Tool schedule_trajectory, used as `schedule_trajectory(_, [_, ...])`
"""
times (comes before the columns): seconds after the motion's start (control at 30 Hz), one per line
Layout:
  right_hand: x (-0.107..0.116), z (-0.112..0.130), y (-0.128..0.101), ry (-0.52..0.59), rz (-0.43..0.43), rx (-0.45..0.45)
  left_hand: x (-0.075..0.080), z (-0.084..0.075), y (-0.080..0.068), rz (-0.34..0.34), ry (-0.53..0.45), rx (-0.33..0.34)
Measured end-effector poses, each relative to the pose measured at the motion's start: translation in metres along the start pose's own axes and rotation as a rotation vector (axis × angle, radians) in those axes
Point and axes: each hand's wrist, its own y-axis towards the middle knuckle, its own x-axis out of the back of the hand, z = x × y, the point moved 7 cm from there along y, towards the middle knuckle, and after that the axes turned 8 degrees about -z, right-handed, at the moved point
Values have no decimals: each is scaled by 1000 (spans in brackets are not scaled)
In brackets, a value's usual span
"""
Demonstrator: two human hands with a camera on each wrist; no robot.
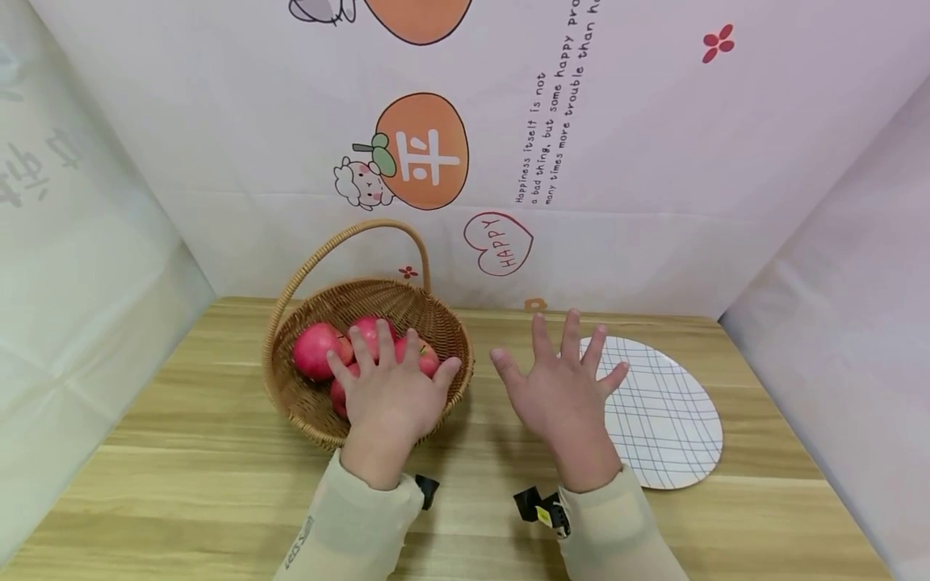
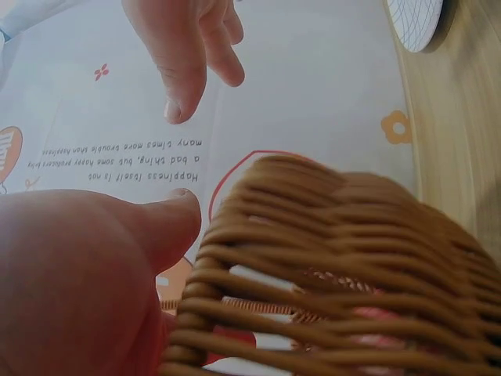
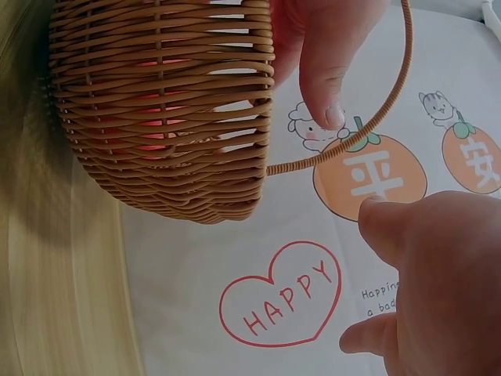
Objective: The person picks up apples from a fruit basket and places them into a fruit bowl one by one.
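Note:
My left hand (image 1: 392, 395), fingers spread and palm down, hovers over the front of a wicker basket (image 1: 308, 420) and holds nothing. Several red apples (image 1: 320, 352) lie in the basket, partly hidden behind my fingers. The right hand (image 1: 563, 395) is also spread and holds nothing, to the right of the basket. It overlaps the left edge of a white oval plate (image 1: 664, 411) with a blue line grid. In the left wrist view, the basket's woven rim (image 2: 274, 235) rises close by my left thumb (image 2: 168, 227). The right wrist view shows the basket's side (image 3: 164, 117) and my right hand (image 3: 446, 266).
Under everything is a wood-grain table (image 1: 182, 484). A tall arched handle (image 1: 341, 238) stands over the basket. Behind the table hangs a white printed cloth (image 1: 625, 258) with orange drawings and text, and pale cloth panels (image 1: 80, 266) flank both sides.

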Motion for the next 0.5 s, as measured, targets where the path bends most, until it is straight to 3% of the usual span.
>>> schedule_trajectory(0.5, [-4,0,0,3,42,-1,-2,-5,-6,-31,19,-53])
